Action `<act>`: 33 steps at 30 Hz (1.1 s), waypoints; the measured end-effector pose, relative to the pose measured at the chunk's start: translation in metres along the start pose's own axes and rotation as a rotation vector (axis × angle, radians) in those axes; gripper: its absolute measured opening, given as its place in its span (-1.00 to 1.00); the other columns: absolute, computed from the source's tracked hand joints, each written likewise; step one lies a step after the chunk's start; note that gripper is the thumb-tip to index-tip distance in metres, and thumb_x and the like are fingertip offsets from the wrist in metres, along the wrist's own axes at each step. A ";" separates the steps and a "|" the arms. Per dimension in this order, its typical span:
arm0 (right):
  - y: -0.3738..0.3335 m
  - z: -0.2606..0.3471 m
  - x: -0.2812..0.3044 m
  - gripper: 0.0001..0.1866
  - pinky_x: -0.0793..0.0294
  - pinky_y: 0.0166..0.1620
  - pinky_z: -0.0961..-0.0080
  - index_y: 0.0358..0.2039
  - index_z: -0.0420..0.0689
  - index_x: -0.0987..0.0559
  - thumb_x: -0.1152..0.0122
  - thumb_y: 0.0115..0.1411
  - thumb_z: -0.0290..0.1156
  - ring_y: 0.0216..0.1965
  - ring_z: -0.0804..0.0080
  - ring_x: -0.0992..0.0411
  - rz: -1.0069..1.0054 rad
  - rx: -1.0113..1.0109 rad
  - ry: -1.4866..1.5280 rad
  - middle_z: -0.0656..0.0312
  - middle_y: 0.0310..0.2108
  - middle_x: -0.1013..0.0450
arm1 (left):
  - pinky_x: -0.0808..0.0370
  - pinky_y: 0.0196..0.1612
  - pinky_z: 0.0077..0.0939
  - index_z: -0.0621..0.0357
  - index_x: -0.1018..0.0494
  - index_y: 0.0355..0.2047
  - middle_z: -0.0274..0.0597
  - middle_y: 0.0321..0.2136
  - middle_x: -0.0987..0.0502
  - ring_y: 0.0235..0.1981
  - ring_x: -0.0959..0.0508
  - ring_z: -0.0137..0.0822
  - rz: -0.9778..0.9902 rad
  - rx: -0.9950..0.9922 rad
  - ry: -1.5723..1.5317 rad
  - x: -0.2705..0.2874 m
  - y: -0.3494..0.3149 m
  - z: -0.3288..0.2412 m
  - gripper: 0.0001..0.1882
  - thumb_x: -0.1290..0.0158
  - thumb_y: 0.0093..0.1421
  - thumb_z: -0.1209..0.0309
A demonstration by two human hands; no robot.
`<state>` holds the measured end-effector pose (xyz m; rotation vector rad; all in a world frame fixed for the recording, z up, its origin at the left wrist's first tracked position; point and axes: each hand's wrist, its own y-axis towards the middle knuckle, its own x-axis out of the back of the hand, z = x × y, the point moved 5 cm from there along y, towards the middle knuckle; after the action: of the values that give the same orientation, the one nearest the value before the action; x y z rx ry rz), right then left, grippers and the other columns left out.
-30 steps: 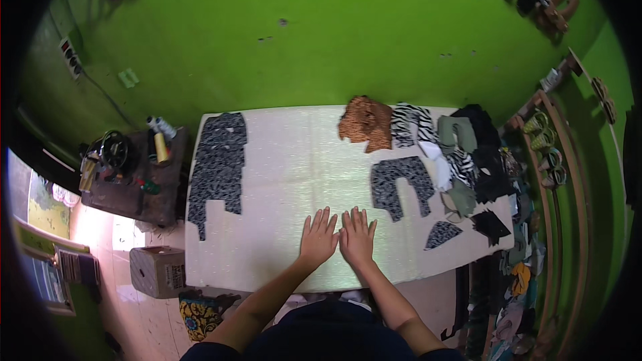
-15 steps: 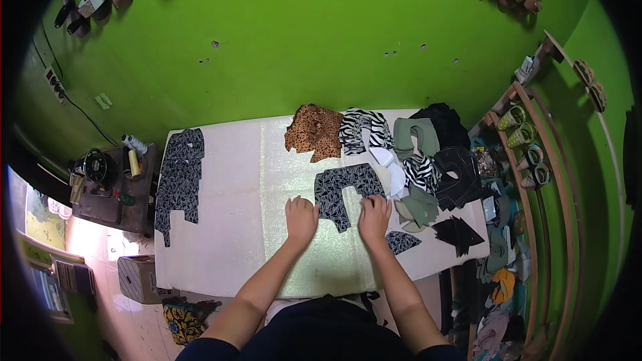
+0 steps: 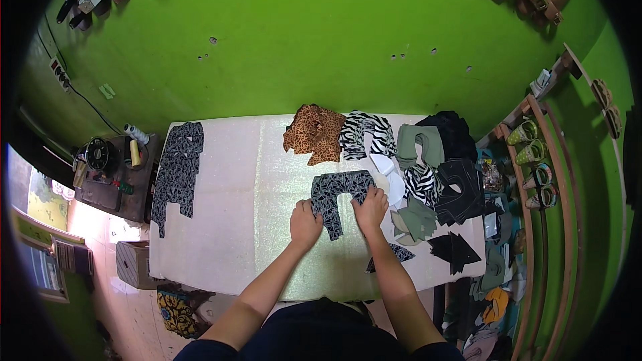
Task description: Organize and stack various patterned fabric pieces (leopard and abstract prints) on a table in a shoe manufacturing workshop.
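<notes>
A U-shaped, black-and-grey patterned fabric piece [image 3: 331,187] lies on the pale table, its opening toward me. My left hand [image 3: 306,224] grips its left leg with curled fingers. At the right leg, my right hand [image 3: 370,209] is closed on the edge, thumb toward the opening. Below my right wrist, a smaller pointed piece [image 3: 401,253] of the same pattern is partly covered by my forearm. Long patterned cut fabric [image 3: 179,174] lies along the table's left end.
Leopard-print [image 3: 314,134], zebra-print [image 3: 368,135], green [image 3: 420,144] and black [image 3: 460,190] cut pieces crowd the table's back and right. A sewing machine [image 3: 100,160] stands at the left. A wooden rack [image 3: 535,140] with sandals is on the right.
Both hands have closed on the U-shaped piece, and its right leg has drawn inward, narrowing the shape. The right hand has moved slightly left and up. The view has shifted a little.
</notes>
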<state>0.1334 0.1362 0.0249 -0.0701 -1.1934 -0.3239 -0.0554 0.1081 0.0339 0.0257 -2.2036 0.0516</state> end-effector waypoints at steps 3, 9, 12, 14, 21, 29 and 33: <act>0.001 -0.011 -0.004 -0.46 -0.17 -0.01 0.22 -0.12 -0.20 -0.40 -0.29 -0.11 -0.24 -0.10 0.10 -0.24 0.032 -0.129 0.067 0.04 -0.19 -0.33 | -0.35 -0.09 -0.27 0.30 -0.25 -0.06 0.10 -0.17 -0.34 -0.16 -0.39 -0.02 -0.029 -0.002 -0.164 -0.002 -0.005 -0.003 -0.57 0.02 0.03 0.45; -0.008 -0.019 0.012 -0.69 -0.33 -0.19 0.24 -0.25 -0.24 -0.47 -0.16 0.01 -0.32 -0.25 0.00 -0.39 -0.044 -0.080 0.493 -0.07 -0.32 -0.43 | -0.41 -0.25 -0.42 0.30 -0.23 -0.05 0.02 -0.36 -0.46 -0.36 -0.49 -0.15 0.111 0.119 -0.560 -0.012 -0.006 0.002 -0.63 0.09 0.09 0.56; -0.023 -0.007 0.036 -0.71 -0.36 -0.25 0.29 -0.26 -0.28 -0.44 -0.11 0.06 -0.35 -0.28 -0.03 -0.41 0.031 -0.134 0.671 -0.13 -0.30 -0.41 | -0.42 -0.33 -0.48 0.30 -0.23 -0.05 -0.06 -0.41 -0.47 -0.44 -0.49 -0.28 0.107 0.123 -0.588 0.003 -0.013 -0.001 -0.65 0.12 0.12 0.57; -0.033 -0.013 0.036 -0.69 -0.38 -0.23 0.33 -0.19 -0.26 -0.42 -0.10 0.07 -0.37 -0.25 -0.03 -0.42 0.041 -0.124 0.649 -0.15 -0.24 -0.41 | -0.42 -0.37 -0.51 0.29 -0.24 -0.05 -0.10 -0.42 -0.47 -0.46 -0.47 -0.36 0.118 0.125 -0.632 0.010 -0.023 -0.004 -0.66 0.13 0.13 0.57; -0.087 -0.008 0.031 -0.45 -0.34 -0.10 0.44 0.10 -0.19 -0.18 -0.08 0.09 -0.46 -0.13 0.22 -0.41 0.140 -0.125 0.786 -0.08 -0.15 -0.40 | -0.41 -0.48 -0.59 0.29 -0.25 -0.05 -0.22 -0.45 -0.44 -0.50 -0.44 -0.46 0.148 0.243 -0.783 0.019 -0.066 0.032 -0.65 0.13 0.12 0.57; -0.170 -0.013 0.016 -0.45 -0.37 -0.16 0.27 0.12 -0.26 -0.18 0.03 0.08 -0.50 -0.22 -0.08 -0.40 0.185 -0.085 0.534 -0.21 -0.21 -0.39 | -0.41 -0.44 -0.60 0.32 -0.32 -0.07 -0.16 -0.36 -0.51 -0.49 -0.45 -0.48 0.174 0.290 -0.777 0.014 -0.142 0.072 -0.65 0.12 0.08 0.58; -0.198 -0.009 0.019 -0.44 -0.31 -0.04 0.27 0.11 -0.29 -0.18 0.03 0.06 -0.49 -0.06 -0.07 -0.31 0.180 -0.058 0.483 -0.20 -0.04 -0.28 | -0.43 -0.35 -0.52 0.33 -0.31 -0.05 -0.03 -0.36 -0.51 -0.45 -0.50 -0.29 0.193 0.246 -0.633 0.014 -0.166 0.090 -0.59 0.06 0.04 0.51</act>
<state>0.0913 -0.0581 0.0164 -0.1403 -0.6935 -0.2010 -0.1300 -0.0621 -0.0037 -0.0392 -2.8114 0.4803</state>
